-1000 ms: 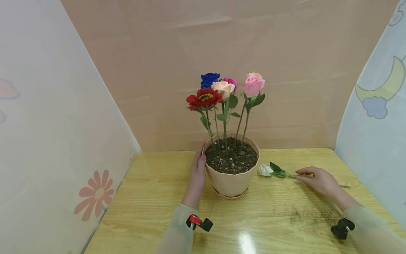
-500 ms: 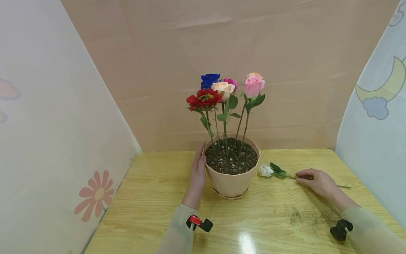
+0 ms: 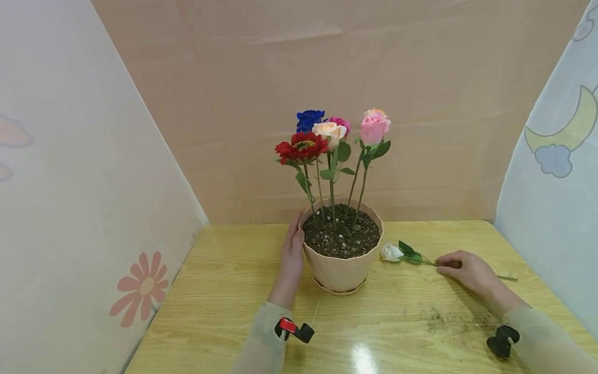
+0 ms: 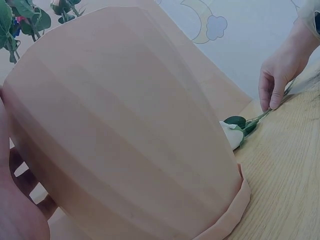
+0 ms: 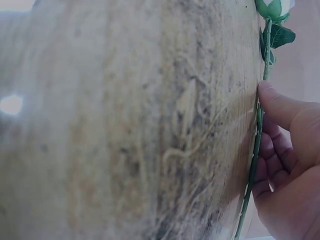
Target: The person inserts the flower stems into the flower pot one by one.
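My left hand [image 3: 293,259] rests against the left side of a pale pink flower pot [image 3: 343,272], its fingers laid along the wall. In the left wrist view the ribbed pot wall [image 4: 130,115] fills most of the picture, with fingers partly hidden behind it. Out to the right, my right hand [image 3: 472,270] pinches the stem of a white artificial rose [image 3: 391,253] lying on the table. The right wrist view shows the thumb on the green stem [image 5: 255,155], with the other fingers curled behind it.
Dark soil [image 3: 341,234] fills the pot. A red daisy-like flower [image 3: 302,147], a blue rose [image 3: 310,120], a pink rose [image 3: 374,129] and others stand upright in it. Dirt smudges [image 3: 436,316] mark the wooden table [image 3: 210,311]. Walls enclose the back and sides.
My right hand has shifted very slightly, its thumb and fingers drawing closer on the rose stem. The left hand and pot have stayed in place.
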Tool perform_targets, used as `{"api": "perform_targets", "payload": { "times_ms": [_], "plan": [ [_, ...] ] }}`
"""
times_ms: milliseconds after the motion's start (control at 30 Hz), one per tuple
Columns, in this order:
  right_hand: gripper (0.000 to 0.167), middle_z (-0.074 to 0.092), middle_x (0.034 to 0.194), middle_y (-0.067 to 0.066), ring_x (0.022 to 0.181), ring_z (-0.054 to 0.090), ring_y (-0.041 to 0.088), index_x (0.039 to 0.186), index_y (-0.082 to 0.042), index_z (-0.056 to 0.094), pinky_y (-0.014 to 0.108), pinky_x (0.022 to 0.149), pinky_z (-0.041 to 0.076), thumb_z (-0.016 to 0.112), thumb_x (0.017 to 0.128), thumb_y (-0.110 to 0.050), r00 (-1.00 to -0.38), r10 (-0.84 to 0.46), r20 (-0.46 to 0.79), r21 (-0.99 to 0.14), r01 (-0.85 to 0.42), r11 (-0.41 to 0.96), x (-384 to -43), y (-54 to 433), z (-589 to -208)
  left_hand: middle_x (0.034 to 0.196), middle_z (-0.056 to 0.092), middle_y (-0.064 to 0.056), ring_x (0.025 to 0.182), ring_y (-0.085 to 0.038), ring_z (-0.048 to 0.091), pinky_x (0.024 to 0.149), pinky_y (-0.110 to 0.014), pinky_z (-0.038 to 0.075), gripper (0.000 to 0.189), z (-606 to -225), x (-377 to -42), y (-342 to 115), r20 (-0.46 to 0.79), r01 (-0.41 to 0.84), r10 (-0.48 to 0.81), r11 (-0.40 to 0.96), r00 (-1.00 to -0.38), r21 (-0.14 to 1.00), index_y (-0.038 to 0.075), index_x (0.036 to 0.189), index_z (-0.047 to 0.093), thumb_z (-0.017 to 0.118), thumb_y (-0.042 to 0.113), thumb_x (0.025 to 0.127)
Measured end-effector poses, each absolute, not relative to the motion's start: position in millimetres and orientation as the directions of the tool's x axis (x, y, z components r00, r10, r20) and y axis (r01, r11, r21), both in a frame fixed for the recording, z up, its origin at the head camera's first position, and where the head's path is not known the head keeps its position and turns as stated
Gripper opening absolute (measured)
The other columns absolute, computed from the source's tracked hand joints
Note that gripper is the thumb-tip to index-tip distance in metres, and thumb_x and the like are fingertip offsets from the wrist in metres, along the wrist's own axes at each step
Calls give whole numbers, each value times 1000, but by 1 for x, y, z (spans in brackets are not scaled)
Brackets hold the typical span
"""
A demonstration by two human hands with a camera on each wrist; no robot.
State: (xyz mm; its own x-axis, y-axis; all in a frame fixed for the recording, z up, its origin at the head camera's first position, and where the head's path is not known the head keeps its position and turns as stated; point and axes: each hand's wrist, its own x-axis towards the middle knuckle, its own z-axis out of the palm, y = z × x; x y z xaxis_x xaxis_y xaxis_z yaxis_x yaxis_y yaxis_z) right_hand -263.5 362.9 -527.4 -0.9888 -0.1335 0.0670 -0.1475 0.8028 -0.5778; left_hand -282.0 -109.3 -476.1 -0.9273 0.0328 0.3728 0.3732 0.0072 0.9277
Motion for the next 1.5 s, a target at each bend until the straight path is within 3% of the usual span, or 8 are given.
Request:
{"api": "perform_targets", "payload": {
  "times_ms": [400,767,1000,1333,1500],
  "plan": [
    [28,76,108,6,95,69,25,120,-3,81,49,81,57,79,105,-26,-990,-123,72,-563,-142,814,-261,368,-529,179,29,-14,165,-38,23,130,-66,21,57,-477,-283,-109,383,383,30,7,-923,924,16,175,34,37,34,122],
    [14,74,101,1,88,64,19,109,-8,82,43,77,54,77,106,-21,-987,-143,70,-556,-158,816,-260,367,-530,180,28,-13,166,-37,22,130,-66,21,56,-477,-281,-109,372,372,37,-6,-927,928,17,176,33,36,33,122],
    [16,73,100,-2,84,62,14,111,-10,79,35,73,52,74,109,-25,-988,-137,78,-547,-157,822,-257,365,-530,180,28,-14,166,-38,22,130,-66,21,55,-479,-280,-109,377,377,34,-8,-926,926,17,175,34,36,30,122],
    [24,78,113,9,97,71,25,122,-4,81,40,79,57,74,108,-23,-984,-154,89,-544,-178,820,-255,361,-524,180,30,-9,166,-35,23,130,-64,22,54,-477,-280,-109,364,364,26,-6,-931,932,19,176,34,36,28,122],
    [25,77,112,9,91,66,21,121,-4,81,39,74,54,73,109,-24,-984,-155,86,-533,-176,827,-253,359,-517,180,30,-8,166,-35,23,130,-64,22,54,-478,-281,-109,358,358,26,3,-933,934,21,175,35,37,30,122]
  ]
}}
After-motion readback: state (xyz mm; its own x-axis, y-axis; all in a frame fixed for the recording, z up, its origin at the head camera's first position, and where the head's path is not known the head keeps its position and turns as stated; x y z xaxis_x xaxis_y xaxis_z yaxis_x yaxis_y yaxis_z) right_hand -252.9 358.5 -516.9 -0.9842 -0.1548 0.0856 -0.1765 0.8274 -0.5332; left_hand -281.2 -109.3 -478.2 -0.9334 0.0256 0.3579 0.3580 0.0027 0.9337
